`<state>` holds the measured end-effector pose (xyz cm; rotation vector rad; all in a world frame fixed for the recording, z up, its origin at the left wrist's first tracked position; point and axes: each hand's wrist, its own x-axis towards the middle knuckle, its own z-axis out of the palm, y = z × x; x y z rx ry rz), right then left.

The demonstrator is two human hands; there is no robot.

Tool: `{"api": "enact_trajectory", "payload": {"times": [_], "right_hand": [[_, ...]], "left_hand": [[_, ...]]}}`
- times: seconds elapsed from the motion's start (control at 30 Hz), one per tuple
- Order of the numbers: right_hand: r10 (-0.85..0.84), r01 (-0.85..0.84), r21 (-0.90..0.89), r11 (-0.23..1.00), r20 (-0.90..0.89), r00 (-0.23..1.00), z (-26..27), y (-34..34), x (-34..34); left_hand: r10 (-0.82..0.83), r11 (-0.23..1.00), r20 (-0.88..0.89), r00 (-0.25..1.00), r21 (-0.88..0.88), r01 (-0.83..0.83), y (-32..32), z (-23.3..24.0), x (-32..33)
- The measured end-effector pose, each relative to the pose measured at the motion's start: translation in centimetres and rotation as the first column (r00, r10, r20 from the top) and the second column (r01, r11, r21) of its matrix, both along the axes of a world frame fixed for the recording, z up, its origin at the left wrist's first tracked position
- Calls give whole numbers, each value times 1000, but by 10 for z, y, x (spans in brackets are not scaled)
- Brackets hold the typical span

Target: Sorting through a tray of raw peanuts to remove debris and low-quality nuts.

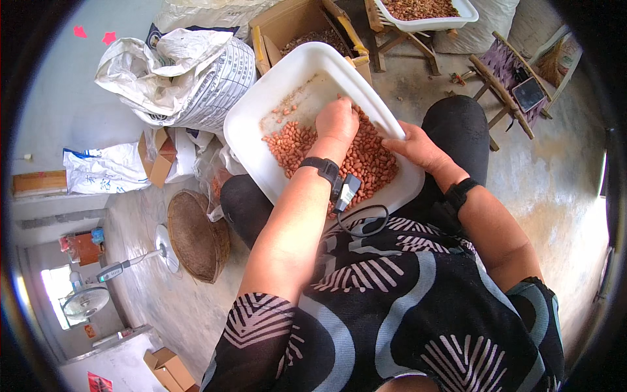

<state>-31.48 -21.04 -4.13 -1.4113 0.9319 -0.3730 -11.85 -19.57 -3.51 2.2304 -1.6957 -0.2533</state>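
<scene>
A white plastic tub (250,115) rests tilted on my lap, between my knees. Shelled peanuts (294,142) with reddish skins lie heaped in its nearer part, while a few loose ones and brown crumbs are scattered over the far left of its floor. My left hand (337,122) is inside the tub with its fingers curled, knuckles up, at the far edge of the heap. Its fingertips are hidden, so whether they hold a peanut cannot be seen. On the right side, my right hand (416,147) grips the tub's rim.
Beyond the tub stands an open cardboard box (279,24) with brown bits inside. A white woven sack (210,73) is at the left, above a wicker basket (196,235). Another peanut-filled tub (441,23) sits on a wooden stool. A phone (528,94) lies on a woven-seat stool (499,63).
</scene>
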Motion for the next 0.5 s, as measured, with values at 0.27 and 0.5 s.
{"api": "enact_trajectory", "payload": {"times": [0.27,0.5], "right_hand": [[15,-15,-15,1000,-3,1000,-2,-1,0],[23,-23,1,1000,-23,999,1,-1,-2]], "left_hand": [[22,999,-54,998,-37,-24,3,-1,3],[-22,999,-26,999,-34,21,2,5,-3]]}}
